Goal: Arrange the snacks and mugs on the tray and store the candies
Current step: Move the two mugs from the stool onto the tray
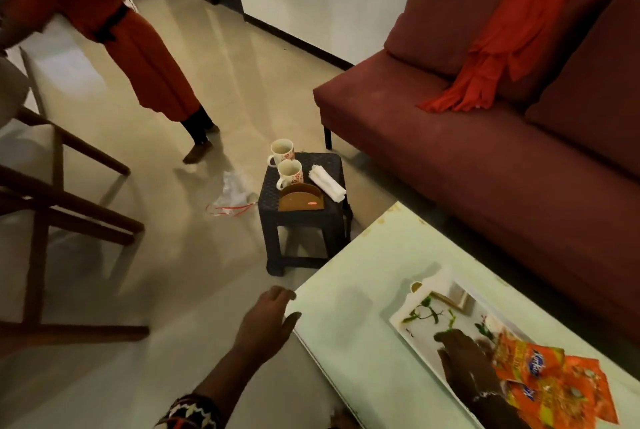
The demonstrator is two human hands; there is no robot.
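A white tray (424, 335) with a leaf print lies on the pale green table (363, 290) at the lower right. Orange snack packets (554, 390) rest on its near end. My right hand (465, 364) lies flat on the tray next to the packets, fingers spread; it looks empty, though blur hides any grip. My left hand (268, 319) hovers open at the table's left corner, holding nothing. Two white mugs with red patterns (282, 151), (290, 173) stand on a small dark stool (304, 217) beyond the table.
The stool also carries a brown cardboard holder (300, 202) and white napkins (327, 183). A plastic bag (232, 196) lies on the floor to its left. A maroon sofa (467, 151) with a red cloth fills the right. A wooden chair (52, 186) and a person in orange (114, 34) stand at left.
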